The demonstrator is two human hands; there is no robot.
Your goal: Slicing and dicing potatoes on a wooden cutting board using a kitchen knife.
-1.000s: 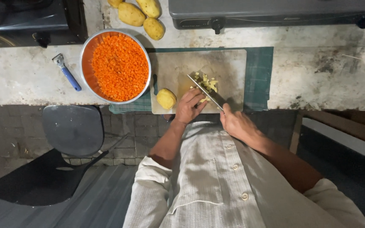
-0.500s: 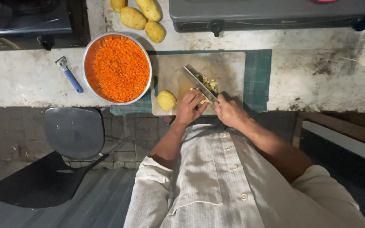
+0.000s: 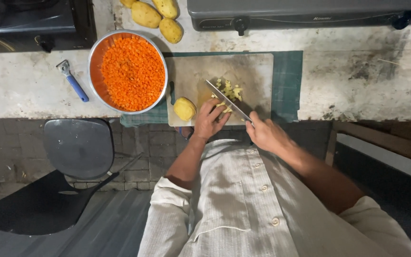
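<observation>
A pale cutting board (image 3: 250, 66) lies on the counter. My right hand (image 3: 266, 134) grips a kitchen knife (image 3: 227, 99) whose blade slants across the board. My left hand (image 3: 209, 119) presses down on potato strips (image 3: 224, 107) right beside the blade. A small heap of diced potato (image 3: 230, 90) lies just beyond the knife. A peeled potato half (image 3: 184, 108) rests at the board's near left corner, close to my left hand.
A metal bowl (image 3: 92, 57) full of diced carrot stands left of the board. A blue-handled peeler (image 3: 73, 80) lies further left. Whole potatoes (image 3: 158, 16) sit behind the bowl. A gas stove (image 3: 310, 12) runs along the back. A dark stool (image 3: 78, 147) stands below the counter.
The knife blade has shifted slightly along the potato strips while my left hand stays pressed on them. The head view has moved a little.
</observation>
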